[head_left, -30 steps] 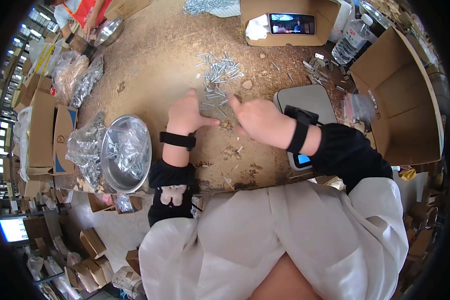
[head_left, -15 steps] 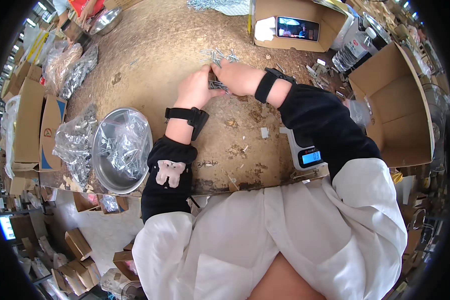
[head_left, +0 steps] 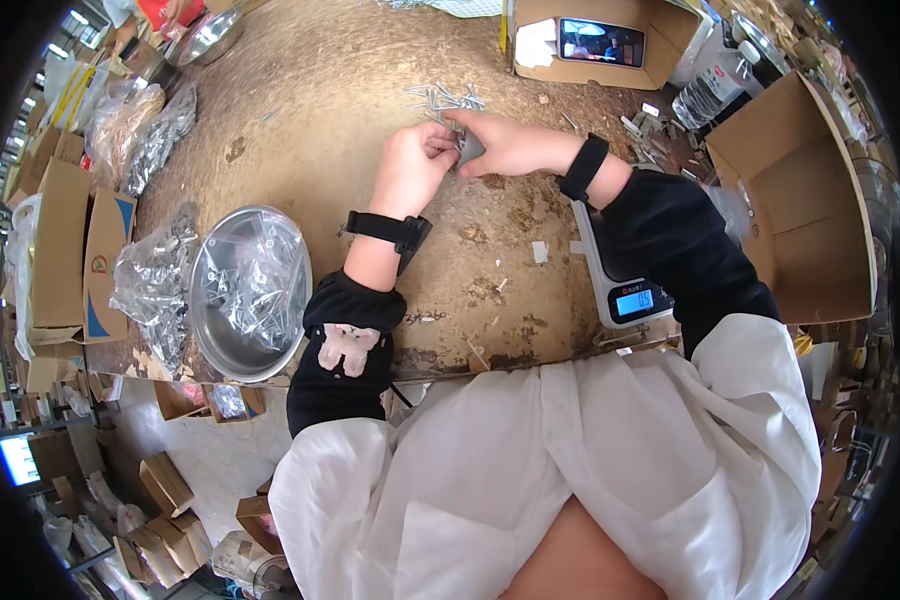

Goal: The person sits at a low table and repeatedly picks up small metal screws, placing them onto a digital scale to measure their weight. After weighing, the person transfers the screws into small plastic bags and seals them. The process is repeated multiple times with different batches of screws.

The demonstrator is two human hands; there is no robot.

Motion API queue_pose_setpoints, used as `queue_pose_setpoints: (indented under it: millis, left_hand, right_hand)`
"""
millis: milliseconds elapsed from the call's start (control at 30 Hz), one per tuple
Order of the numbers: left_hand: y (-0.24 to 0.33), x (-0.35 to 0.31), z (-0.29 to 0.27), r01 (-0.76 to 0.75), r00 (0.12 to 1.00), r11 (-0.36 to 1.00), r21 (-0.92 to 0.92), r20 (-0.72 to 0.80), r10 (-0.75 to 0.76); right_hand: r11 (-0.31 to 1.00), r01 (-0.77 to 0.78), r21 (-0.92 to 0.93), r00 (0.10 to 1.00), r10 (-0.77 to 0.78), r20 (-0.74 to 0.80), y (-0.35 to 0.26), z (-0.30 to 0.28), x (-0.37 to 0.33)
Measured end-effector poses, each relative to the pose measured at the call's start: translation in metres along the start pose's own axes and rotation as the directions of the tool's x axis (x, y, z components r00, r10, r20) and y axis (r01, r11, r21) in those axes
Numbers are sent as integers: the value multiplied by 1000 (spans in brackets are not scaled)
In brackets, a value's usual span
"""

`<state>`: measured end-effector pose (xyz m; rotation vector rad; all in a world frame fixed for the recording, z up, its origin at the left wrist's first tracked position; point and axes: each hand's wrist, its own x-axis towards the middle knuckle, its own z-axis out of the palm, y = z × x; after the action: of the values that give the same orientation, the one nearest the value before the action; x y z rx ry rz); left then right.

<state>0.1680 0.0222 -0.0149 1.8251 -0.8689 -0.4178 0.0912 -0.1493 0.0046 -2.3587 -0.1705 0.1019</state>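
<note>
My hands meet over the worktable (head_left: 350,110), just on the near side of a loose pile of silvery screws (head_left: 450,97). My left hand (head_left: 415,165) is closed, thumb and fingertips pinched together against the right hand's palm side. Curved around a small grey patch is my right hand (head_left: 510,145), its thumb toward me and its fingers on the far side. What lies between the hands is mostly hidden, and I cannot make it out. A black strap circles each wrist.
At left stands a metal bowl (head_left: 202,330) of clear bags holding screws, beside another plastic bag of metal parts (head_left: 155,285). A digital scale (head_left: 635,303) lies under my right forearm. Cardboard boxes (head_left: 820,220), a water bottle (head_left: 715,90) and a phone (head_left: 602,42) are to the right.
My right hand has turned and shifted right, its thumb now apart from its fingers. My left fingers have drawn into a pinch. The screws seen between the hands are no longer visible there.
</note>
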Motion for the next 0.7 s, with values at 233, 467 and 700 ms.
queue_pose_setpoints:
  millis: [233,467,700]
  left_hand:
    - [28,-8,7,-353,935,913,-204,-65,348]
    - [60,-25,15,-534,844,787,-307,-246,477]
    - [28,-15,-2,-239,945,922,306,-146,293]
  right_hand:
    - [864,-91,496,989,135,-54,-26,-32,-42]
    - [720,71,691,980,78,-183,-41,-45,-112]
    - [992,35,122,964,-1,-266,-33,-46,-202]
